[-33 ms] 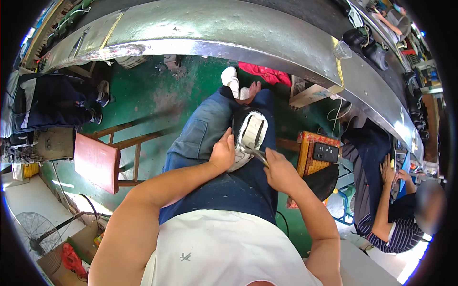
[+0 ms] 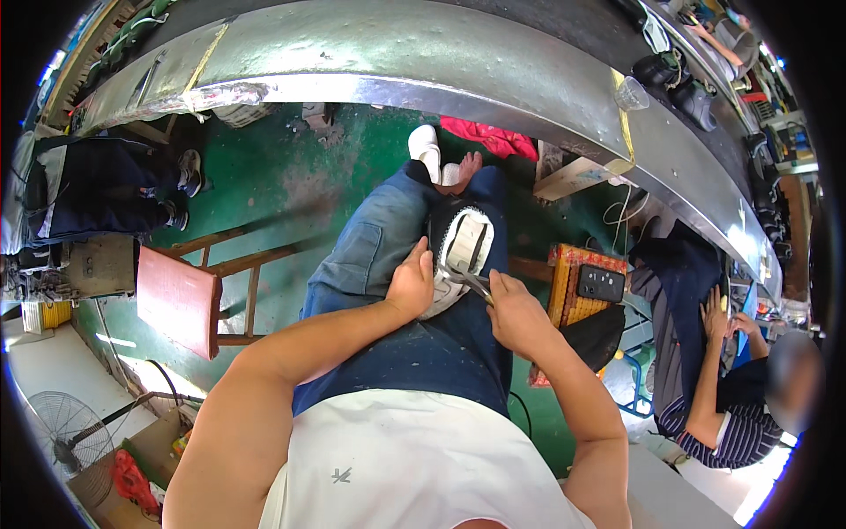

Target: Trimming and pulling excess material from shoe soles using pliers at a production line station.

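A black shoe upper (image 2: 436,231) rests across my lap with its underside facing up. Its pale sole side (image 2: 470,238) shows a white rim around a whitish middle. My left hand (image 2: 412,280) is wrapped against the shoe's left side, steadying it with the fingers mostly hidden. In my right hand (image 2: 518,309) are metal pincers (image 2: 476,284), gripped by the handles. Their jaws meet the lower edge of the sole side; what lies between them is too small to make out.
A metal-edged workbench (image 2: 397,84) curves across the far side. To the left stands a wooden stool (image 2: 179,300); to the right, a woven-top seat (image 2: 568,304) carries a black phone (image 2: 602,283). A co-worker (image 2: 731,414) sits at the right. A fan (image 2: 70,432) stands lower left.
The pincers and my right hand have shifted very slightly at the shoe. My left hand and the shoe stay in place.
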Motion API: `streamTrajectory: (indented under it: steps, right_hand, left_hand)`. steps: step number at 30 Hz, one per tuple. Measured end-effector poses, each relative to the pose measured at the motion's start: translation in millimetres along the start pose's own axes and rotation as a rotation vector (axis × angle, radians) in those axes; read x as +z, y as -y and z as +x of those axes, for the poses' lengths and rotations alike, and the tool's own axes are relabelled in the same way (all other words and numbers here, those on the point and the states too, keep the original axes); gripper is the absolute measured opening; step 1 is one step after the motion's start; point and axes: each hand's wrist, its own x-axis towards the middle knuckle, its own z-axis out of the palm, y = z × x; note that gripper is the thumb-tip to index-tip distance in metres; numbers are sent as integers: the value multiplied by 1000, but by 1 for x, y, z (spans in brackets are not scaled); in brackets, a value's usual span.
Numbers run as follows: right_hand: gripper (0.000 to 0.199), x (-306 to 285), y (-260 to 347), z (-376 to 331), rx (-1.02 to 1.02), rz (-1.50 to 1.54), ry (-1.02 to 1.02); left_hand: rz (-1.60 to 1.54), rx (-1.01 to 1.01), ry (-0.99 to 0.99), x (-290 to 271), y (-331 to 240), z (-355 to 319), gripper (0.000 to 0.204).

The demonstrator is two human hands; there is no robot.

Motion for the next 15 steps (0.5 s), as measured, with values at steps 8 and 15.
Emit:
streamTrajectory:
  steps: [8,15]
  right_hand:
    - [37,24,-83,44,-149,-158,72]
    - [36,28,-84,8,-66,-43,53]
  left_hand:
    - [130,168,86,-6,-8,-6,55]
    - [308,365,222,-21,-28,-5,56]
